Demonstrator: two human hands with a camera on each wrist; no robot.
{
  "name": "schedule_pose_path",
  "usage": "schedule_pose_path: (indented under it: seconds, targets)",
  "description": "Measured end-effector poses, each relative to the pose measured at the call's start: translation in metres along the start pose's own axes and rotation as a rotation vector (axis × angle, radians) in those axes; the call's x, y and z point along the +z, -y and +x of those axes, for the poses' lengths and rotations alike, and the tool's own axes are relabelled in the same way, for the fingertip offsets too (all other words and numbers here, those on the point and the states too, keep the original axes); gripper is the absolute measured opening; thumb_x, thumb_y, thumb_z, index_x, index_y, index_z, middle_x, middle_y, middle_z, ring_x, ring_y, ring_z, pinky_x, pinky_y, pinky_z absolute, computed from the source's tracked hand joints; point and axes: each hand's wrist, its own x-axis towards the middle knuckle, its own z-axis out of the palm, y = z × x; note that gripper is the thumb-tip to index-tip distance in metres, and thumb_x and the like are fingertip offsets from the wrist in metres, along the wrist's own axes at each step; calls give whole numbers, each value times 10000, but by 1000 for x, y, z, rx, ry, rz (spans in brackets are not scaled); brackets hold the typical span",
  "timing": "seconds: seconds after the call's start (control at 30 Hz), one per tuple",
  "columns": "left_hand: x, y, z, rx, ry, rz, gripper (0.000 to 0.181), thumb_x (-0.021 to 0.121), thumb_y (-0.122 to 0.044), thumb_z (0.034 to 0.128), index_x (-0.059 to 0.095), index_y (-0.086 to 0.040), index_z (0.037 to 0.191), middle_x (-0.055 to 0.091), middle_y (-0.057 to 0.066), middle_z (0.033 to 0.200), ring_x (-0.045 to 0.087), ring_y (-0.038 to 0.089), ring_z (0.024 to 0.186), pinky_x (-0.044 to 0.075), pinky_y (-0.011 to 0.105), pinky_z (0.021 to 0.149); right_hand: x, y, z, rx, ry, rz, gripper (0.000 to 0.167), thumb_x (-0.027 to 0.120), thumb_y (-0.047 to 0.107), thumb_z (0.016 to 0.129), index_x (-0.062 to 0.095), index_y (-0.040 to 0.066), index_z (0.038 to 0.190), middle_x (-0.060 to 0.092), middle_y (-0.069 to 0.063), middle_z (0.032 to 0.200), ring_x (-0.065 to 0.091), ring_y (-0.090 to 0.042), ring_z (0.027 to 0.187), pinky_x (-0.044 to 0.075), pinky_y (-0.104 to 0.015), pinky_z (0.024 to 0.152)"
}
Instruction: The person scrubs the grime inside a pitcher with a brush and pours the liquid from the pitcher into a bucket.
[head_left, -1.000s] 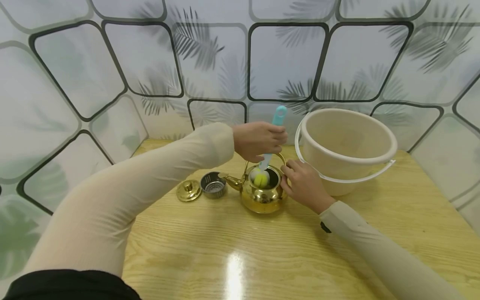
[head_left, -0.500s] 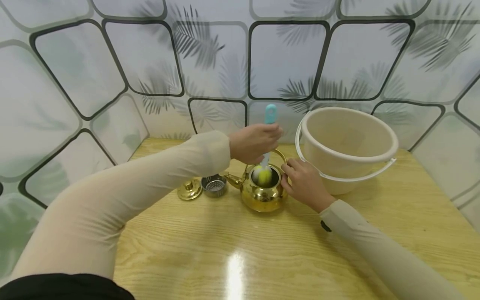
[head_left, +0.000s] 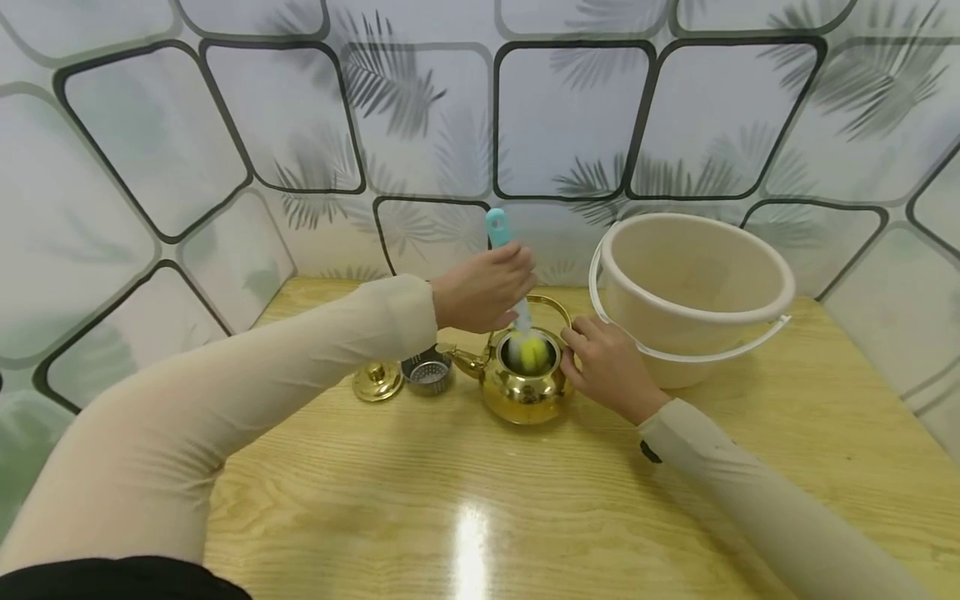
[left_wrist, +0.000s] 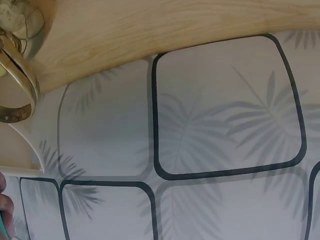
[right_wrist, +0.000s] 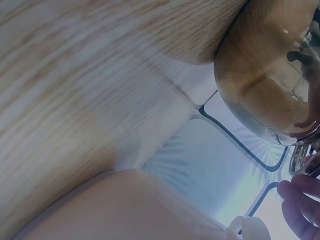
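Two beige sleeves (head_left: 322, 350) are stretched over a wooden table (head_left: 360, 500), the left one met by black cloth (head_left: 112, 579) at the upper arm. Farther in, a shiny gold kettle (head_left: 525, 404) is set upright on the table, its spout (head_left: 468, 363) turned to the left and its mouth uncovered. A gold lid (head_left: 377, 381) is laid to the left, just beside a perforated metal strainer (head_left: 427, 373), which is partly hidden by the left sleeve. The foot of the kettle's arched handle (head_left: 558, 307) is pinched by the fingers and thumb of the right hand (head_left: 611, 367). Above the kettle, a brush (head_left: 522, 315) is gripped by the left hand (head_left: 483, 287), with fingers curled round its pale blue shaft; the shaft is tilted, top end to the left, and the blurred yellow-and-white brush head (head_left: 533, 354) is held in the kettle's mouth. Behind the right hand, a cream bucket (head_left: 637, 312) is stood on the table, its white bail (head_left: 697, 360) lowered at the front. At the back, a wall (head_left: 573, 117) is patterned with rounded panels and grey fronds.
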Motion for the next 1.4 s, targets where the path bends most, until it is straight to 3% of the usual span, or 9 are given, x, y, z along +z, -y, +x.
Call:
schedule_pose_path:
  seconds: [0.2, 0.37, 0.63, 0.83, 1.1, 1.4]
  targets:
    - [-3, -8, -11, -81, 41, -33, 532, 486, -556, 874, 560, -69, 1073, 588, 84, 1050, 468, 243, 1009, 297, 357, 945, 1, 0, 0, -6, -11, 0, 53, 599, 70, 755, 603, 34, 794, 534, -87, 762, 525, -233, 637, 441, -319, 531]
    - [-8, -17, -22, -115, 74, 53, 519, 490, -548, 890, 543, -81, 1110, 597, 66, 1042, 474, 227, 1009, 308, 355, 938, 1, 0, 0, -5, -11, 6, 54, 610, 62, 745, 594, 35, 789, 531, -85, 761, 519, -228, 628, 437, -317, 526]
    - [-21, -34, -32, -270, 167, 5, 360, 488, -459, 923, 539, -103, 951, 580, 32, 908, 468, 211, 907, 322, 333, 871, 1, 0, -1, -4, -16, 12, 44, 607, 59, 750, 592, 43, 789, 527, -82, 753, 493, -212, 601, 415, -302, 506]
    - [-27, -40, -30, -323, 217, 19, 296, 512, -408, 908, 525, -113, 914, 540, 8, 849, 437, 193, 861, 307, 322, 838, 1, 1, 0, 1, -14, 23, 47, 606, 56, 750, 595, 38, 792, 537, -85, 762, 509, -217, 618, 424, -307, 518]
    - [-12, -30, -30, -265, 134, -55, 487, 512, -520, 902, 582, -63, 1056, 620, 74, 1046, 510, 238, 996, 351, 346, 910, 0, 1, 0, 7, -10, 30, 67, 583, 57, 756, 612, 27, 809, 540, -87, 766, 519, -225, 634, 428, -315, 523]
    - [11, -21, -35, -259, 9, -169, 543, 566, -579, 840, 570, -68, 1026, 609, 73, 994, 491, 238, 920, 346, 357, 871, 0, 1, 0, 5, -8, 22, 67, 609, 56, 740, 601, 33, 802, 540, -85, 769, 520, -221, 630, 435, -314, 529]
